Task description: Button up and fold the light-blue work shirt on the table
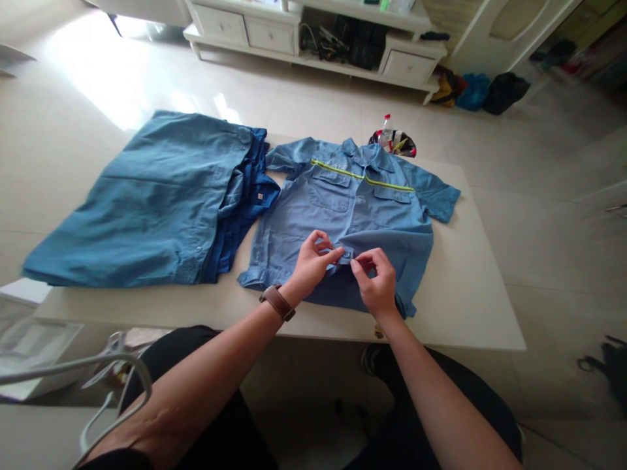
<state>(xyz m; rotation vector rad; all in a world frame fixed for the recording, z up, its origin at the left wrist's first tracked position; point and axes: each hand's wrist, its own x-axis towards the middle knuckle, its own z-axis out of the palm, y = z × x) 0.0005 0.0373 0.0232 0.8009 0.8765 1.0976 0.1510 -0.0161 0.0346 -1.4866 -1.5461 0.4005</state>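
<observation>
A light blue short-sleeved work shirt with a yellow chest stripe lies face up on a white low table. My left hand, with a brown watch on the wrist, pinches the shirt's front placket near a lower button. My right hand pinches the opposite edge of the placket right beside it. Both hands are closed on the fabric at the shirt's lower middle.
A stack of folded blue garments covers the table's left half. White hangers lie at the lower left. A plastic bottle in a dark bag stands behind the table. A white cabinet lines the far wall.
</observation>
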